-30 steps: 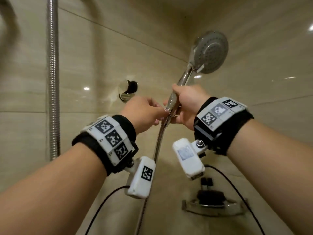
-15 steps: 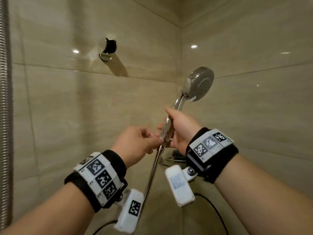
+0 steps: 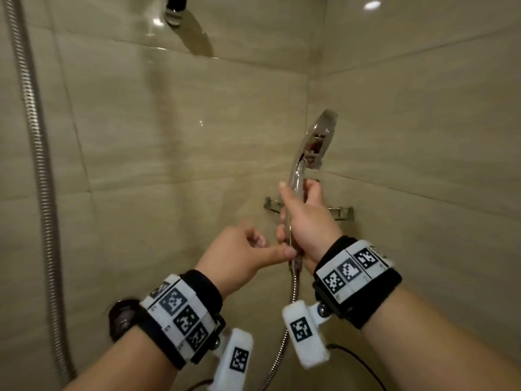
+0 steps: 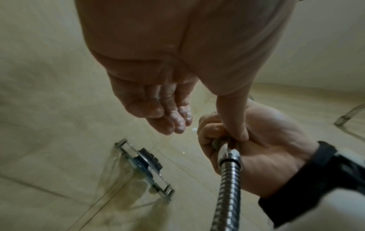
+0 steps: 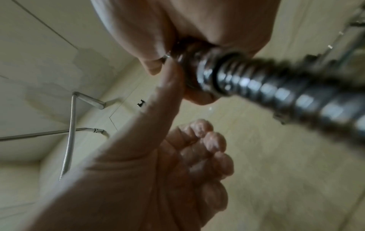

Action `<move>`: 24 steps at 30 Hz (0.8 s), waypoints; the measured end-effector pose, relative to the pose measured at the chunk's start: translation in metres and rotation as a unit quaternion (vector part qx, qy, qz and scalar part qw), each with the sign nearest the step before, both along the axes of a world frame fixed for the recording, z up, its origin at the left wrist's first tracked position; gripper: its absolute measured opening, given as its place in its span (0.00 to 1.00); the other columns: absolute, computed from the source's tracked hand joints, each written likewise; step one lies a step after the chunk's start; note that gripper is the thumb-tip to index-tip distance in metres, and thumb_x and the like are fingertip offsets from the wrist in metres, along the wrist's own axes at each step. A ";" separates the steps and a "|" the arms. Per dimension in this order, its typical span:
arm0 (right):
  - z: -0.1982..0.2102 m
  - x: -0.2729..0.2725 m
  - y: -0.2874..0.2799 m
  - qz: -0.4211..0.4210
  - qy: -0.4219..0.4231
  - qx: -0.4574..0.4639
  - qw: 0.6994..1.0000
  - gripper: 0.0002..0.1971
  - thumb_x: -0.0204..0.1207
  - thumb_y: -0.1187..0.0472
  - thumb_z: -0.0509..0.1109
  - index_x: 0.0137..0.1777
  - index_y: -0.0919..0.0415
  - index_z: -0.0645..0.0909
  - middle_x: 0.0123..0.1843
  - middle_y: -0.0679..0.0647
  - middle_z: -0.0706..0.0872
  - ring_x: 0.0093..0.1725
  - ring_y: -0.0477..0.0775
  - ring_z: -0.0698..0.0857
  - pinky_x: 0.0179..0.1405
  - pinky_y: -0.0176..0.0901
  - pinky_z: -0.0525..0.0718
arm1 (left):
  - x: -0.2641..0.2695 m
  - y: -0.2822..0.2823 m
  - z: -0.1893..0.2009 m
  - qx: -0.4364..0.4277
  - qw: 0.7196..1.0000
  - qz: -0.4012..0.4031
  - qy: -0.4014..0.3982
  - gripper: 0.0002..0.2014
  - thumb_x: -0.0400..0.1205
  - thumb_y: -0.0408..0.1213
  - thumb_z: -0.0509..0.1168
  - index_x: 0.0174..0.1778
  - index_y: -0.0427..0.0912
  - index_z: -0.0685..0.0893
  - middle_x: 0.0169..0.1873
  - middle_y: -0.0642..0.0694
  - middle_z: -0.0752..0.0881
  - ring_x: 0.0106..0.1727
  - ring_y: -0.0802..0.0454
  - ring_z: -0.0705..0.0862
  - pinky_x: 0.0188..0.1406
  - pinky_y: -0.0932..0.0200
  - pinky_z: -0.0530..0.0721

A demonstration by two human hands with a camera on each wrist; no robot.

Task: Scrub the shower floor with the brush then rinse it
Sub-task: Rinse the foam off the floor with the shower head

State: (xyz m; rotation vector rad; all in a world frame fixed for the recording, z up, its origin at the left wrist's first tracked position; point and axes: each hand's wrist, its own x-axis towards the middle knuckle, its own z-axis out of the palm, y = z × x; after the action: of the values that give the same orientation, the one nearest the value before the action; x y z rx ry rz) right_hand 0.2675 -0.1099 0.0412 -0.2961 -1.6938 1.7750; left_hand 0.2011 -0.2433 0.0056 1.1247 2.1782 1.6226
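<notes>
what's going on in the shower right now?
A person is standing in a tiled shower. Their right hand grips the handle of the chrome shower head, held upright off its wall holder. The left hand touches the handle's base with its thumb, where the metal hose joins. No water is visibly flowing, and no brush is being held.

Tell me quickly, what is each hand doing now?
Left hand: holds nothing, fingers loosely curled, thumb touching the shower head handle's base.
Right hand: grips the shower head handle.
</notes>
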 end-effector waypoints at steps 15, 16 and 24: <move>-0.084 -0.024 -0.048 0.041 -0.042 -0.082 0.995 0.08 0.89 0.50 0.62 0.61 0.47 0.82 0.48 0.57 0.89 0.50 0.55 0.87 0.53 0.53 0.86 | -0.022 -0.038 -0.087 -0.092 0.988 0.119 0.027 0.26 0.67 0.61 0.83 0.38 0.47 0.78 0.29 0.53 0.83 0.31 0.52 0.80 0.39 0.48 0.83; -0.090 -0.030 -0.052 0.042 -0.044 -0.106 0.993 0.09 0.89 0.51 0.62 0.62 0.48 0.82 0.47 0.57 0.88 0.49 0.55 0.86 0.52 0.52 0.85 | -0.027 -0.041 -0.093 -0.092 0.989 0.113 0.017 0.24 0.68 0.59 0.83 0.38 0.48 0.78 0.28 0.54 0.82 0.30 0.53 0.79 0.38 0.50 0.80; -0.153 -0.073 -0.095 -0.025 -0.122 -0.093 0.988 0.16 0.82 0.43 0.70 0.52 0.57 0.81 0.33 0.54 0.82 0.30 0.52 0.81 0.31 0.46 0.80 | -0.079 -0.088 -0.167 -0.094 0.984 0.089 -0.120 0.07 0.77 0.41 0.73 0.41 0.43 0.83 0.34 0.49 0.86 0.38 0.50 0.84 0.39 0.54 0.80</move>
State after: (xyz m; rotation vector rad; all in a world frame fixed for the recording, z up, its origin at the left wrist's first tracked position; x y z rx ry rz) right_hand 0.1950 -0.2052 -0.1123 -0.6573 -1.6680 1.9254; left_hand 0.1220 -0.3316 -0.1615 0.6633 2.2641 1.4908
